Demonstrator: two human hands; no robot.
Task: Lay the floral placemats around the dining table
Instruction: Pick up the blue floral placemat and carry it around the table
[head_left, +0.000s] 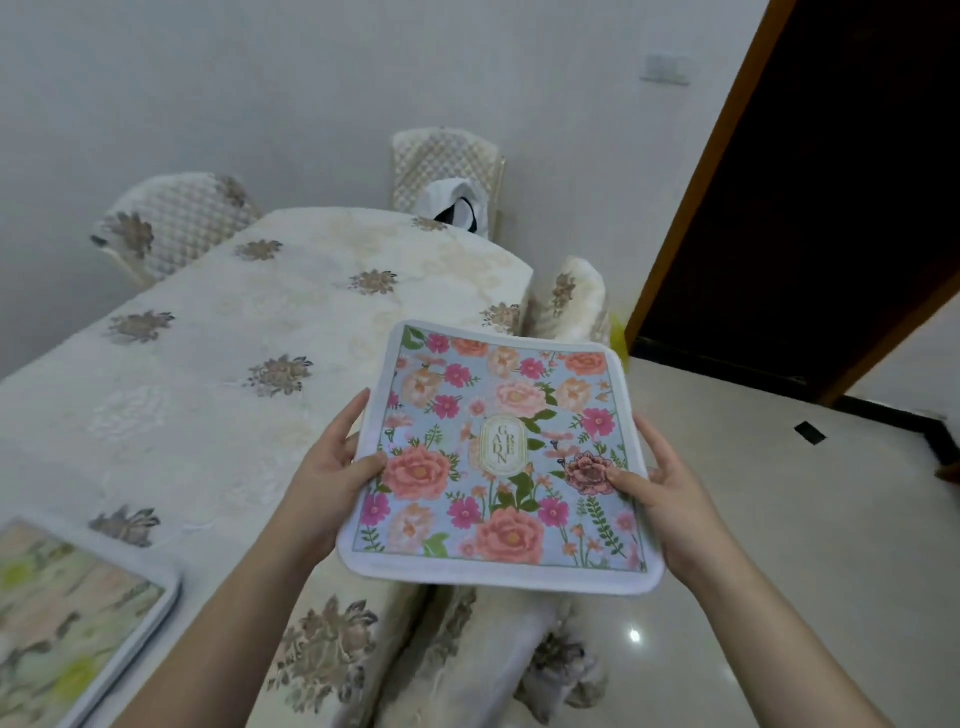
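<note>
A pale blue floral placemat (498, 452) with pink and peach roses and a white border is held flat in the air over the table's right edge. My left hand (332, 462) grips its left side, thumb on top. My right hand (660, 488) grips its right side the same way. Below and to the left lies the dining table (218, 353), covered by a cream cloth with brown flower motifs. Another placemat (67, 618), greenish and peach, lies flat on the table at the near left corner.
Covered chairs stand around the table: one at the far left (171, 223), one at the far end (447, 166) with a white and black item on it, one at the right (571, 296), one just below the held mat (493, 654). A dark doorway (810, 208) opens on the right over glossy tiles.
</note>
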